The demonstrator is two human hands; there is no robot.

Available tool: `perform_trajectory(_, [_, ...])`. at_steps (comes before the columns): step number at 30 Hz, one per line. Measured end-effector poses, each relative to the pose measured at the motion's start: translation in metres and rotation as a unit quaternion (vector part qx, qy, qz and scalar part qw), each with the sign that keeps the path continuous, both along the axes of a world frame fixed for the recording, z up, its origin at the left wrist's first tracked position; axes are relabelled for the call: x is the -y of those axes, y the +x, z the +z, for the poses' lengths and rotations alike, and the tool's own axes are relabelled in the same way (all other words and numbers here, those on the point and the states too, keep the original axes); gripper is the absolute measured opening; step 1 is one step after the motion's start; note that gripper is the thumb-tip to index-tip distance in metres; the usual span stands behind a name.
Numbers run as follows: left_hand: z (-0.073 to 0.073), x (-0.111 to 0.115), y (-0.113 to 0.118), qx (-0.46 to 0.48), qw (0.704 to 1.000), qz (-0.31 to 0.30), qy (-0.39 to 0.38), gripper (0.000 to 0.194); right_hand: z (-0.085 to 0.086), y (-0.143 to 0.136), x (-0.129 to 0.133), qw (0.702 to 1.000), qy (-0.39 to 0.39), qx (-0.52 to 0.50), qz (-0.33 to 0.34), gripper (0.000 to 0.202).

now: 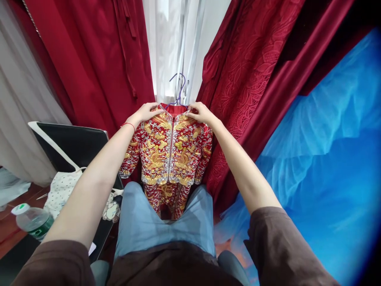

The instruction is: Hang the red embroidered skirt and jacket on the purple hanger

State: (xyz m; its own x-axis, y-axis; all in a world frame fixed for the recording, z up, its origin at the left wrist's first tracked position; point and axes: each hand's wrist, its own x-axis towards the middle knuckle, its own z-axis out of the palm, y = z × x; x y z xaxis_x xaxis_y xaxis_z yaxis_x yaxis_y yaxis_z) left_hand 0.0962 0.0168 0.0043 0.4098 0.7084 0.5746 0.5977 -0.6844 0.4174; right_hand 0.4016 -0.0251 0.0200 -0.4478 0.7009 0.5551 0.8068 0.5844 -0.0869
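A red jacket (pixel 171 147) with dense gold and silver embroidery hangs upright in front of me on a purple wire hanger (pixel 180 87). My left hand (pixel 148 112) is closed on its shoulder at the left of the collar, thumb in front. On the other side of the collar, my right hand (pixel 201 113) pinches the matching shoulder, fingers over the top edge. Below the hem shows a matching embroidered lower garment (pixel 166 194), its end between my knees. The hanger's shoulder parts are hidden inside the jacket.
Dark red garments (pixel 101 51) and a red lace garment (pixel 244 87) hang either side. Blue tulle (pixel 333 139) spreads at the right. At the left stands a black chair (pixel 74 143) with a white spotted bag (pixel 61 188) and a plastic bottle (pixel 32 220).
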Motion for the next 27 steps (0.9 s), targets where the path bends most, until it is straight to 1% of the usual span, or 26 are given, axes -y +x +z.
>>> perform_trajectory(2, [0.003, 0.004, 0.001, 0.004, 1.000, -0.007, 0.014, 0.037, 0.000, -0.001, 0.004, 0.997, -0.048, -0.050, 0.027, 0.023])
perform_trajectory(4, [0.004, 0.008, 0.004, 0.014, 1.000, -0.007, 0.025, 0.038, -0.001, -0.001, 0.008, 0.988, -0.094, -0.110, 0.059, 0.025])
perform_trajectory(7, [0.003, 0.013, 0.010, 0.020, 0.999, 0.024, 0.038, 0.040, -0.005, 0.001, 0.008, 0.973, -0.122, -0.173, 0.088, 0.027])
perform_trajectory(9, [0.003, 0.014, 0.013, 0.020, 0.998, 0.039, 0.033, 0.040, -0.006, 0.003, 0.007, 0.974, -0.111, -0.181, 0.078, 0.028])
perform_trajectory(10, [0.003, 0.014, 0.014, 0.019, 0.999, 0.037, 0.025, 0.041, -0.007, 0.003, 0.007, 0.977, -0.101, -0.175, 0.068, 0.028])
perform_trajectory(13, [0.007, 0.014, 0.015, 0.031, 0.999, 0.005, 0.009, 0.042, -0.011, 0.005, 0.010, 0.986, -0.056, -0.153, 0.038, 0.029])
perform_trajectory(15, [0.008, 0.013, 0.013, 0.045, 0.999, -0.015, 0.010, 0.044, -0.017, 0.005, 0.013, 0.986, -0.013, -0.165, 0.021, 0.030])
perform_trajectory(17, [0.006, 0.011, 0.007, 0.032, 0.999, -0.007, -0.017, 0.048, -0.026, 0.006, 0.014, 0.983, 0.017, -0.180, 0.011, 0.033])
perform_trajectory(18, [0.003, 0.011, 0.002, 0.013, 0.999, 0.006, -0.041, 0.049, -0.030, 0.008, 0.014, 0.983, 0.019, -0.182, 0.011, 0.035])
perform_trajectory(20, [-0.006, 0.010, -0.011, -0.019, 0.996, 0.033, -0.077, 0.049, -0.037, 0.013, 0.011, 0.983, 0.000, -0.182, 0.022, 0.040])
perform_trajectory(22, [-0.017, 0.009, -0.028, -0.012, 0.996, 0.046, -0.080, 0.047, -0.042, 0.020, 0.010, 0.983, -0.025, -0.183, 0.019, 0.050])
perform_trajectory(24, [-0.030, 0.009, -0.043, 0.015, 0.996, 0.060, -0.069, 0.051, -0.046, 0.030, 0.013, 0.986, -0.046, -0.154, -0.031, 0.061])
perform_trajectory(25, [-0.035, 0.009, -0.050, 0.024, 0.995, 0.077, -0.066, 0.053, -0.049, 0.034, 0.017, 0.988, -0.054, -0.122, -0.072, 0.062])
perform_trajectory(27, [-0.044, 0.009, -0.059, 0.027, 0.991, 0.116, -0.063, 0.052, -0.055, 0.040, 0.027, 0.986, -0.057, -0.049, -0.150, 0.057])
